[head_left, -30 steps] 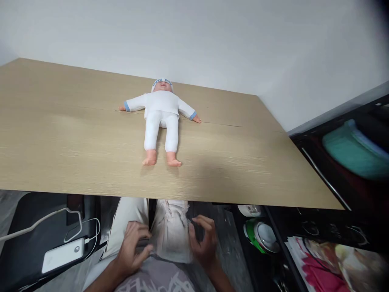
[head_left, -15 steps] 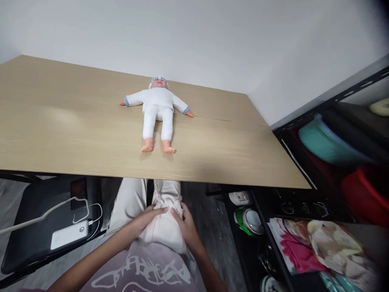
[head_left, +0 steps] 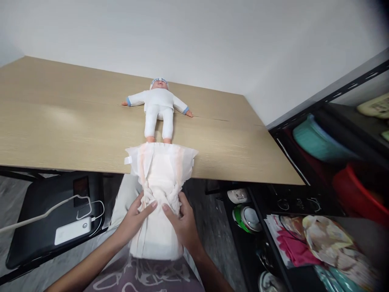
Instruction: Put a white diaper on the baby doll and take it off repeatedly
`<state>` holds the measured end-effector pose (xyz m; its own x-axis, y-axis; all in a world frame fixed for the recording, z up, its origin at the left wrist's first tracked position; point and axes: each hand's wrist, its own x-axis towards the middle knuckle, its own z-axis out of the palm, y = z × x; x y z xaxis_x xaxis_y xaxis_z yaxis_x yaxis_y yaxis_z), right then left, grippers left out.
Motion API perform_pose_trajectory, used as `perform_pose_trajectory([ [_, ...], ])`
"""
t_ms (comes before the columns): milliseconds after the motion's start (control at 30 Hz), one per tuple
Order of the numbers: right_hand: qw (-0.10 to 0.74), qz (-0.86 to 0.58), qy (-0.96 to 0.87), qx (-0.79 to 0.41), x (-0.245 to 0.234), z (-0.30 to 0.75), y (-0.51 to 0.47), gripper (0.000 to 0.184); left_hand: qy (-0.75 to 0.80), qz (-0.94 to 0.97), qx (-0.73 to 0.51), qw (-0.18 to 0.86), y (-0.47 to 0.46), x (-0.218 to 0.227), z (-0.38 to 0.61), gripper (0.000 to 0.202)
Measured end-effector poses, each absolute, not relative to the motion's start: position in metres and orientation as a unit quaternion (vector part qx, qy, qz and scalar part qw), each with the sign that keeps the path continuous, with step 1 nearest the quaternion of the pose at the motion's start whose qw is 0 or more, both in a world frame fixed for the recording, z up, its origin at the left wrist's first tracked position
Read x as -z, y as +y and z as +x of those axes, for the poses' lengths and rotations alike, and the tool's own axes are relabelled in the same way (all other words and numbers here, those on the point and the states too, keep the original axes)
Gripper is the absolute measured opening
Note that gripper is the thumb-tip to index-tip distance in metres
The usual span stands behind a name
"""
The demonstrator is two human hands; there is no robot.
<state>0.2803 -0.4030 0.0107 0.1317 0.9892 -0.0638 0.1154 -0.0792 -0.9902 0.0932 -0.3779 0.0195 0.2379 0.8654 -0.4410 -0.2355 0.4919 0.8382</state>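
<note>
Unfolded diaper (head_left: 161, 235) gripped by my left hand (head_left: 135, 215) and right hand (head_left: 184, 222).
Its narrow middle runs between both hands; beyond them, a doll (head_left: 159, 101) lies face-up on the table (head_left: 227, 150).

There is room to pass over the surface (head_left: 69, 134), left and right of the doll (head_left: 159, 99). In the middle, the open diaper (head_left: 161, 174) and the doll block the way. A wall (head_left: 152, 36) closes the far side.

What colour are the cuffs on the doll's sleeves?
The cuffs are blue, best seen in the head view.
</note>
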Motion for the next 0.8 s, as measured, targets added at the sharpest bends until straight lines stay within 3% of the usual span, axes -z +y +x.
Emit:
perform_pose_trajectory([
  [133, 0.437, -0.619, -0.503, -0.416, 0.009, 0.285, -0.387, 0.056, 0.484, 0.259, -0.386, 0.742, -0.360, -0.010, 0.095, 0.090],
  [300, 0.409, -0.670, -0.586, -0.202, 0.013, 0.301, -0.385, 0.060, 0.501, 0.240, -0.364, 0.748, -0.357, -0.005, 0.094, 0.093],
  [400, 0.394, -0.617, -0.666, -0.143, -0.006, 0.300, -0.363, 0.061, 0.510, 0.262, -0.348, 0.742, -0.356, -0.002, 0.093, 0.090],
  [500, 0.327, -0.549, -0.755, -0.146, -0.021, 0.288, -0.322, 0.065, 0.522, 0.302, -0.330, 0.727, -0.358, 0.006, 0.091, 0.087],
  [667, 0.195, -0.529, -0.811, -0.158, -0.007, 0.273, -0.264, 0.073, 0.498, 0.428, -0.267, 0.705, -0.357, 0.011, 0.074, 0.069],
  [800, 0.171, -0.528, -0.815, -0.165, 0.005, 0.275, -0.255, 0.075, 0.454, 0.596, -0.143, 0.647, -0.328, -0.025, 0.035, 0.040],
])
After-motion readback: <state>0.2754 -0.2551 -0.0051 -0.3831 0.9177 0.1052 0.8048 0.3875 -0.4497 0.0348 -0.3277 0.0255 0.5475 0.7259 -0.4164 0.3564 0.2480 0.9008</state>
